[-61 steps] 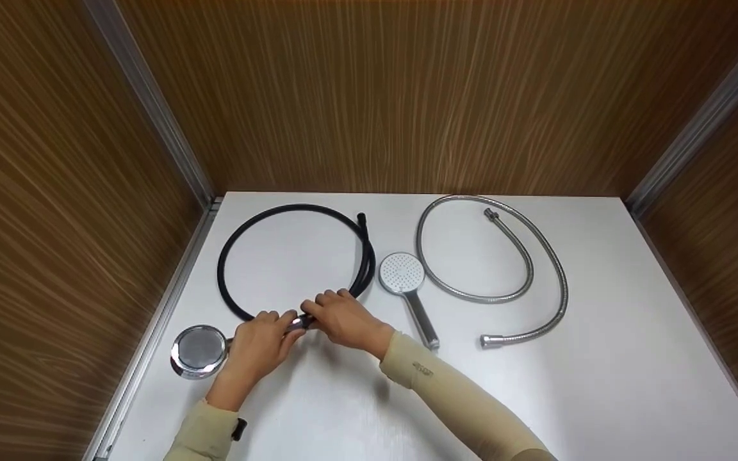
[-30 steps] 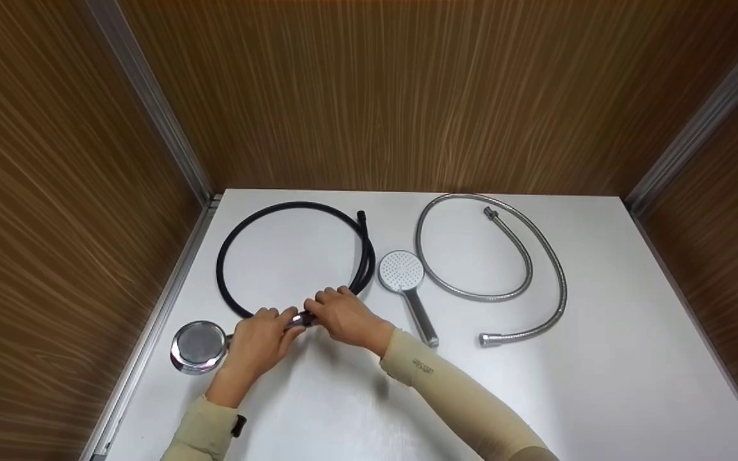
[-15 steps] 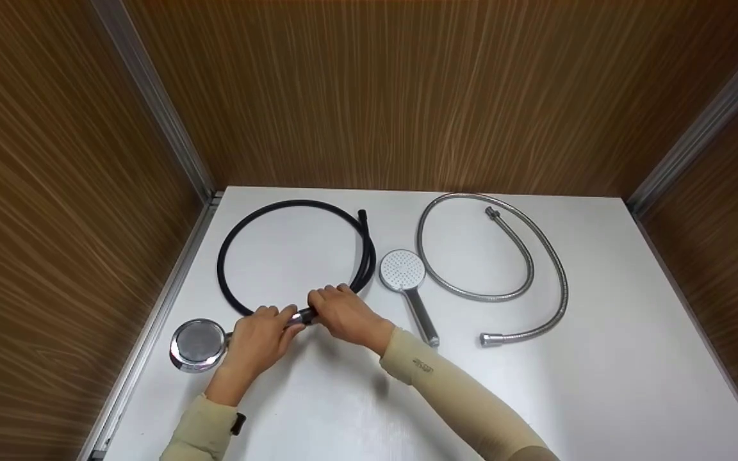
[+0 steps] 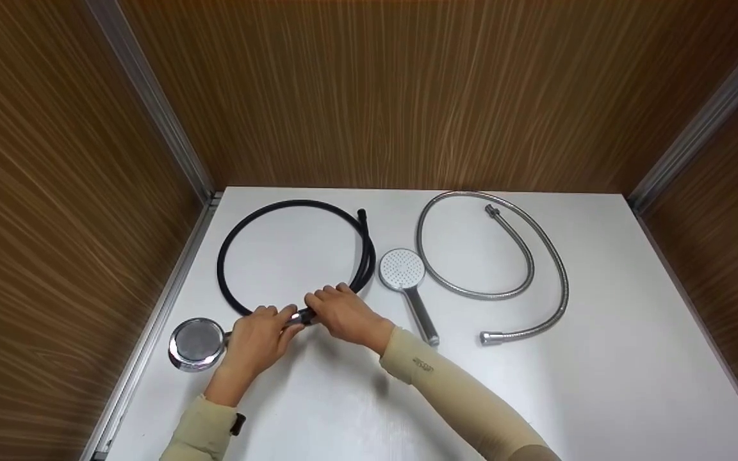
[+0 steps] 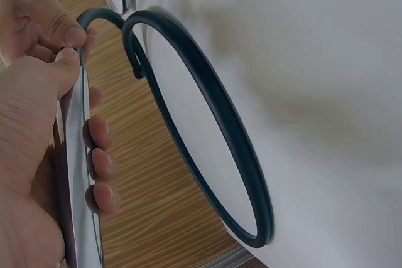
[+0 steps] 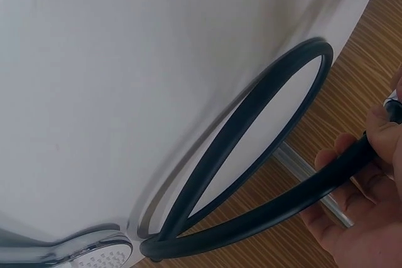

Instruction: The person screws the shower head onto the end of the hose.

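My left hand (image 4: 257,339) curls round the handle of a chrome shower head (image 4: 196,344), whose round grey face points up at the left. In the left wrist view the shiny handle (image 5: 80,167) lies across my palm with the fingers wrapped about it. My right hand (image 4: 346,314) grips the end of a black shower hose (image 4: 221,262) right at the handle's tip. The joint between hose and handle is partly covered by my fingers. From there the hose runs in a large loop on the table, its other end (image 4: 361,214) pointing to the back.
A second shower head (image 4: 402,270), white-faced with a grey handle, lies right of the black hose. Beyond it a coiled metal hose (image 4: 564,288) rests on the white table (image 4: 625,358). Wood-grain panels (image 4: 407,96) stand at the back and both sides.
My right fingers have shifted slightly back and forth along the joint by the handle. The left hand and shower head stay almost in place, and the other items have not moved.
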{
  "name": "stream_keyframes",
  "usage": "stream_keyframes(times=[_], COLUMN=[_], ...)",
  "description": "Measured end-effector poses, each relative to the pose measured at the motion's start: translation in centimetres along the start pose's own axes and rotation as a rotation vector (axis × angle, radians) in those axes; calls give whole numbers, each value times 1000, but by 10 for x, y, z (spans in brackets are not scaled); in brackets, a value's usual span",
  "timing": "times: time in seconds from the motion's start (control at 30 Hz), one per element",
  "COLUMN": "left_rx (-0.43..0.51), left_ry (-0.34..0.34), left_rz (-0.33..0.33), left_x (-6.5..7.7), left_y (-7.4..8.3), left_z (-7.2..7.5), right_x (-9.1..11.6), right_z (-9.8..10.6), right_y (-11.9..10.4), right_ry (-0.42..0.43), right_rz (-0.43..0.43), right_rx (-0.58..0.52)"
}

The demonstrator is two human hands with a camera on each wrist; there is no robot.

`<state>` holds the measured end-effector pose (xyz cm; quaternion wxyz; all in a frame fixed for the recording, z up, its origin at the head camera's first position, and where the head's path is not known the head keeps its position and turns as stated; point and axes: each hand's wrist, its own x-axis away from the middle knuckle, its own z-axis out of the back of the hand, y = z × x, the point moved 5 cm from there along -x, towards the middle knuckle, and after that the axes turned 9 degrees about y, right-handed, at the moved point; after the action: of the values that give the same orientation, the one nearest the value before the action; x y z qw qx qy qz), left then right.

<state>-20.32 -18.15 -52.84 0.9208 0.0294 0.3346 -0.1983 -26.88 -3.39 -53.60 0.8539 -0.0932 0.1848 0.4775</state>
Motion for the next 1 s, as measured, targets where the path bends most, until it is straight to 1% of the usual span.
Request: stream_keyframes(times=[0.2, 0.33, 0.43, 0.67, 1.0], left_rx=[2, 5, 10, 21, 39], left_ry=[-12, 2, 5, -23, -3], left_rz=[3, -2, -4, 14, 16], left_x=[0, -1, -1, 0, -1], left_y=[1, 2, 2, 1, 0], left_z=[0, 0, -1, -3, -2], right_x=[-2, -1, 0, 2, 2], right_z=[2, 3, 2, 1, 4], right_y=[0, 0, 0, 1, 1], right_ry=[10, 30, 29, 44, 50], right_rz=[-12, 0, 12, 34, 38], right_rx=[-8, 10, 25, 37, 43])
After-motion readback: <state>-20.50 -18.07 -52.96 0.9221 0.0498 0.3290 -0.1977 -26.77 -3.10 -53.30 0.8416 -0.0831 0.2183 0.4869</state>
